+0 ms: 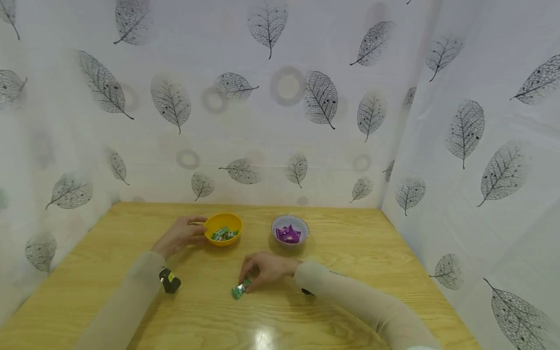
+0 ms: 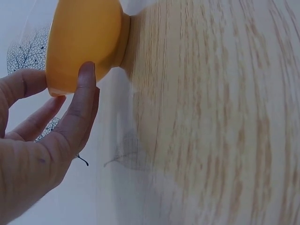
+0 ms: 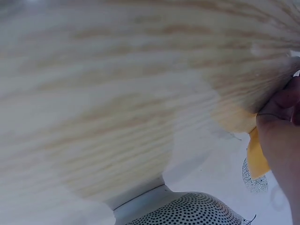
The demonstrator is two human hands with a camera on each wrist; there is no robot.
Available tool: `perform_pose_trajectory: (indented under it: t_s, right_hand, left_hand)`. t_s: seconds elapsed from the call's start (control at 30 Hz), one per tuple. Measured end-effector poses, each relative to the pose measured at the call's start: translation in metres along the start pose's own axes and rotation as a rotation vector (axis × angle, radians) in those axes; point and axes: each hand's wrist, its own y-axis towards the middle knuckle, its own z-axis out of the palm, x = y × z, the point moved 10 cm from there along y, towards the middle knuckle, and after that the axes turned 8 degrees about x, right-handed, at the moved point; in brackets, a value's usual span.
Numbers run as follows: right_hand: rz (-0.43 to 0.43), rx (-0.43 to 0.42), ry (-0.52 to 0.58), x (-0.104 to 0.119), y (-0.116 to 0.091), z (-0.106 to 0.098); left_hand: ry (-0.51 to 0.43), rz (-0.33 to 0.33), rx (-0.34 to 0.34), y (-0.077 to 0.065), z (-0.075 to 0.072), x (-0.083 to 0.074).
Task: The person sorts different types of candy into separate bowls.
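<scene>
A yellow bowl [image 1: 223,242] stands on the table with several green-wrapped candies [image 1: 224,234] inside. At its left side my left hand [image 1: 181,236] holds the bowl, fingertips against the rim and outer wall, as the left wrist view shows. Lower down, just above or on the table, my right hand [image 1: 268,269] pinches a green-wrapped candy [image 1: 238,290] between thumb and fingers. In the right wrist view only part of the right hand [image 3: 282,136] appears at the edge, and the candy is hidden there.
A white bowl [image 1: 290,242] with purple-wrapped candies [image 1: 288,235] stands right of the yellow one; its dotted outside shows in the right wrist view. The wooden table [image 1: 210,321] is bordered by a white leaf-print curtain [image 1: 262,126] at the back and sides.
</scene>
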Motion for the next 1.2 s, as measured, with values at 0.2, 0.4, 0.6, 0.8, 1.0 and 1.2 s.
perform_pose_trajectory:
  t_s: [0.2, 0.4, 0.6, 0.8, 1.0, 1.2]
  right_hand:
    - [0.008, -0.005, -0.005, 0.002, 0.001, -0.001]
    - [0.017, 0.002, -0.032, 0.004, 0.001, -0.002]
    - [0.005, -0.011, -0.044, 0.006, 0.002, -0.006]
    - [0.021, -0.016, -0.021, 0.004, 0.005, -0.009]
    - [0.041, -0.030, -0.011, 0.003, 0.007, -0.015]
    - [0.070, -0.077, 0.018, 0.000, 0.008, -0.024]
  left_hand:
    - [0.014, 0.009, 0.002, 0.001, -0.001, 0.001]
    - [0.021, 0.009, 0.006, -0.001, 0.001, 0.000]
    - [0.019, 0.004, 0.003, -0.001, 0.001, -0.001]
    - [0.022, -0.002, -0.003, -0.001, 0.001, -0.001]
    - [0.021, 0.001, 0.006, -0.002, 0.001, -0.003]
    - [0.030, 0.005, 0.012, -0.003, 0.001, -0.004]
